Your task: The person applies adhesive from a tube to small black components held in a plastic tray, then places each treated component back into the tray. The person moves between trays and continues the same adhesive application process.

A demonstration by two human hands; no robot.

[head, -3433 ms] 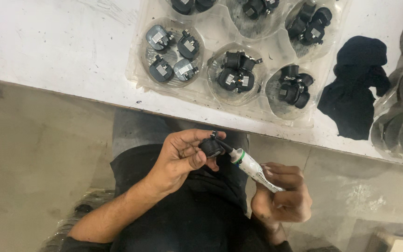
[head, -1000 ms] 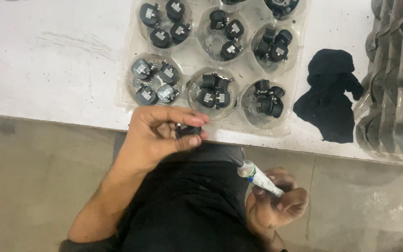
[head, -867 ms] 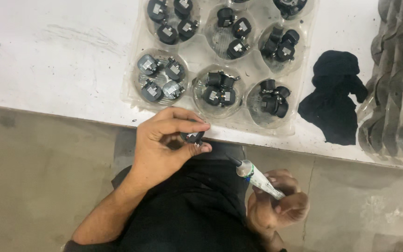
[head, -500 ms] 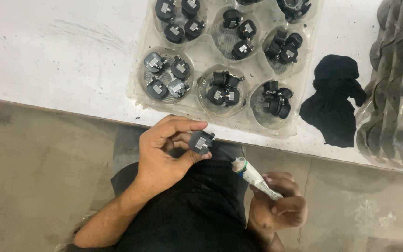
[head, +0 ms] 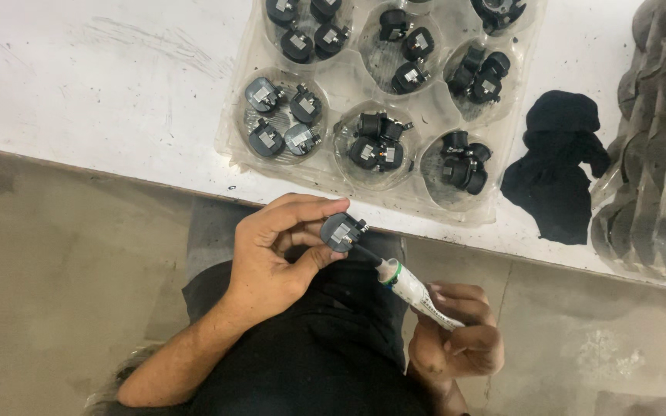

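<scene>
White and scuffed, the desk (head: 117,100) fills the upper part of the view, with bare concrete floor below its near edge. A clear plastic tray (head: 325,173) sits close to that near edge, its round wells each holding several small black parts (head: 379,142). To its right lies a crumpled black cloth (head: 556,173), and a stack of more clear trays (head: 657,177) runs along the right edge.

Off the desk, just below its near edge, the left hand (head: 279,258) pinches one small black component (head: 342,231) between thumb and fingertips. The right hand (head: 456,343) is closed around a white tube (head: 414,291) with a green band, whose dark nozzle seems to touch the component, though the contact point is too small to be sure.
</scene>
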